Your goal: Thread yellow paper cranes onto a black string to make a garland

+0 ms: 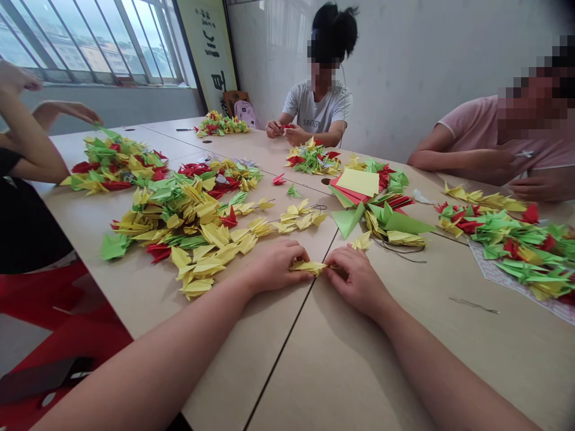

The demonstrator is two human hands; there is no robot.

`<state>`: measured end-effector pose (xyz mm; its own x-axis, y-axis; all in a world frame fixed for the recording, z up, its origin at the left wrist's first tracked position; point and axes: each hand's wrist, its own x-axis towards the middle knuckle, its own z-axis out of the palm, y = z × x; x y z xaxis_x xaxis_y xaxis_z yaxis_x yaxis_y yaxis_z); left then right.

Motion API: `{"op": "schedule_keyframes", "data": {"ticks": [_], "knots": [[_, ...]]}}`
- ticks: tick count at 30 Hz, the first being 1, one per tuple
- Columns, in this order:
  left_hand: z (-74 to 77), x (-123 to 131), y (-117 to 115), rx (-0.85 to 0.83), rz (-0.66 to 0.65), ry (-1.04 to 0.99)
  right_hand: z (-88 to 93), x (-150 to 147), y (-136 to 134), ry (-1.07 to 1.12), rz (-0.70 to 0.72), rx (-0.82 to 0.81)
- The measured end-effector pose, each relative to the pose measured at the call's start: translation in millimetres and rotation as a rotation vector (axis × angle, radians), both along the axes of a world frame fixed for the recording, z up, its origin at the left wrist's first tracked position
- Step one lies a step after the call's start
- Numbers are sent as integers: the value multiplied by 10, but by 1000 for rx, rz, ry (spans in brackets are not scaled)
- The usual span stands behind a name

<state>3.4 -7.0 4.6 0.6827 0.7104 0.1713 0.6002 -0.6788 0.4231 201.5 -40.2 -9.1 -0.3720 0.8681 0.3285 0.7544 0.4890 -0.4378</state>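
My left hand [281,266] is closed around a yellow folded paper crane [305,267], low over the seam in the table. At the crane's pointed right end, the fingers of my right hand [357,276] are pinched together, partly hiding what they grip. Another yellow paper crane [362,240] shows just behind my right knuckles. Beyond my left hand lies a curved row of yellow cranes [299,216]. A large heap of yellow, green and red cranes [179,209] spreads to the left of it.
Square paper sheets [358,182] are stacked beyond my right hand, near dark thin cords [404,254]. Another cord piece [474,305] lies at right. More cranes [525,251] cover a patterned sheet. Three other people sit around the table [359,371], one handling something red.
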Motion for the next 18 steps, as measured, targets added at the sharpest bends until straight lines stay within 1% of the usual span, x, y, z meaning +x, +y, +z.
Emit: {"op": "schedule_keyframes", "data": {"ticks": [8, 14, 16, 18], "knots": [[3, -28, 31, -16, 5, -1, -8, -19, -16, -38, -96, 9], [-24, -57, 49, -44, 49, -9, -5, 2, -16, -57, -167, 112], [-26, -59, 54, -52, 50, -7, 2, -1, -26, -71, -145, 121], [-25, -59, 57, -57, 51, -7, 9, -8, -38, -97, -78, 110]]}}
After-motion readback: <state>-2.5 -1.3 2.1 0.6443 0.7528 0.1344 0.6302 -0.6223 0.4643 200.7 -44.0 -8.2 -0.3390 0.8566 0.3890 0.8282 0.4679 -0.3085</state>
